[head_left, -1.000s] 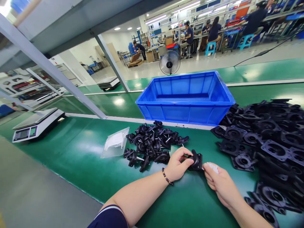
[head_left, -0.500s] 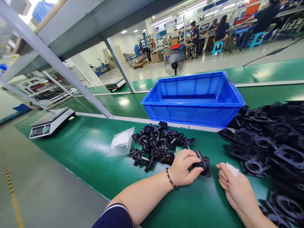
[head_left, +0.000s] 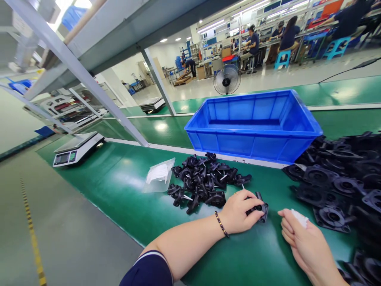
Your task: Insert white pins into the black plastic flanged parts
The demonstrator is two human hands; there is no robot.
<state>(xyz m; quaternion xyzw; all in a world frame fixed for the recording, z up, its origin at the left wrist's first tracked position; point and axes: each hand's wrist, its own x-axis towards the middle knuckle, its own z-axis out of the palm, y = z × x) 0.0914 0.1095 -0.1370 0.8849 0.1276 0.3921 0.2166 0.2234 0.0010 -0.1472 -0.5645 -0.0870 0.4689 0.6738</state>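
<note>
Left grip (head_left: 241,213) is pinching a black part (head_left: 264,209) in front of the blue crate (head_left: 250,146); right grip (head_left: 308,242), curled, is holding white material (head_left: 300,218); steady pinching is likely serving best.

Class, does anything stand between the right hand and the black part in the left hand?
Nothing visible: green tabletop shows in the gap between the right hand and the black part held by the left hand.

Bright strip lights (head_left: 211,26) shine overhead, glare spots the green table (head_left: 113,178), and the top-left corner blurs.
</note>
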